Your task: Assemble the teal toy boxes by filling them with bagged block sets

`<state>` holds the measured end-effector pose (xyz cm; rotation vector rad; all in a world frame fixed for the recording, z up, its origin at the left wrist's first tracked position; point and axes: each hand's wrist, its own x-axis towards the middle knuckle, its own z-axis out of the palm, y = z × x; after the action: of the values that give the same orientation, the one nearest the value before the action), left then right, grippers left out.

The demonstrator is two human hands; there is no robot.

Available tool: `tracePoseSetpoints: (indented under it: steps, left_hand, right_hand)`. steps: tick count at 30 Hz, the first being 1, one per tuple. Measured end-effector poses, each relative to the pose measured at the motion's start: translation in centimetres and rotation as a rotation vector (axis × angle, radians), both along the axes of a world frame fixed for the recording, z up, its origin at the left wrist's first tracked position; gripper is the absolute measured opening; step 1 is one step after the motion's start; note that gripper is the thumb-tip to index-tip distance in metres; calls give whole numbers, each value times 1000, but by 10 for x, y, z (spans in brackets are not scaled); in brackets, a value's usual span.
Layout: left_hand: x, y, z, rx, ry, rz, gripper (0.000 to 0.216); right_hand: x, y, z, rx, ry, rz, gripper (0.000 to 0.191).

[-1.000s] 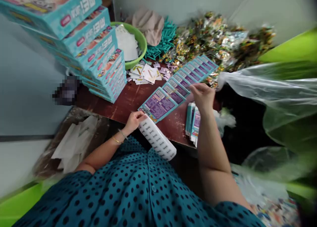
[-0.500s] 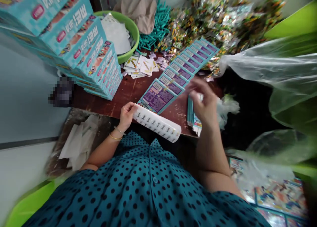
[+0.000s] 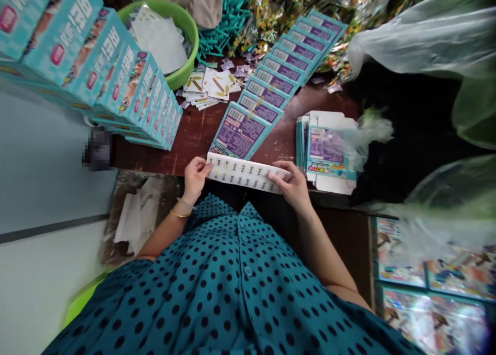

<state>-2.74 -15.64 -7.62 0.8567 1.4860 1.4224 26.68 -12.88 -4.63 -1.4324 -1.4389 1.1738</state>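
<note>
My left hand (image 3: 196,179) pinches the left end of a white sheet of small printed stickers (image 3: 242,174). At its other end, my right hand (image 3: 292,186) is closed on the sheet, thumb on top. The sticker sheet is stretched level between both hands at the table's front edge. Just beyond it, a fanned row of teal and purple boxes (image 3: 242,130) runs away to the upper right, the nearest box almost touching the sheet. To the right of my right hand lies a pile of flat, unfolded cartons (image 3: 331,151), partly under clear plastic.
Stacked teal boxes (image 3: 127,86) rise on the left. Behind them sit a green basin (image 3: 189,68) of white papers, printed cards (image 3: 211,86), teal sticks (image 3: 228,21) and shiny packets (image 3: 267,14). A translucent plastic bag (image 3: 403,34) hangs at right; more packed boxes (image 3: 403,257) lie below it.
My right hand has come down from beside the fanned boxes and taken the sticker sheet's free right end. The sheet, sloping down before, is now nearly level. The view has shifted slightly.
</note>
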Motion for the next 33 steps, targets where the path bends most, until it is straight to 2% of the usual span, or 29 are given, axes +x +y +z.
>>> tracePoseSetpoints:
  steps: [5,7,14,19,21,24,26,28,31,33]
  left_hand:
    - [-2,0,13,-7,-56,-122,50]
    - [-2,1,17,-31,-11,-159,49]
    - [-10,-2,18,51,250,-68,50]
    - [-18,-6,13,74,398,30,59]
    - [-21,-5,18,79,493,34,55]
    - [-15,-2,39,164,748,42,48]
    - [-2,1,55,228,918,-55,54]
    - [16,6,65,259,960,-255,50]
    - [37,14,65,222,788,-517,36]
    - [41,17,60,176,680,-613,38]
  right_hand:
    - [2,-9,2,-17,9,-15,30]
    - [3,-8,4,9,1,-15,29]
    - [4,-3,14,65,50,-28,25]
    - [-1,-5,9,99,15,-18,22]
    - [-2,-5,6,121,-8,-30,21]
    - [-6,-7,6,148,-55,-40,23]
    - [-12,-11,9,170,-88,-17,25]
    - [-20,-15,12,189,-113,27,26]
    - [-25,-18,12,210,-135,80,25]
    - [-16,-13,6,205,-166,54,26]
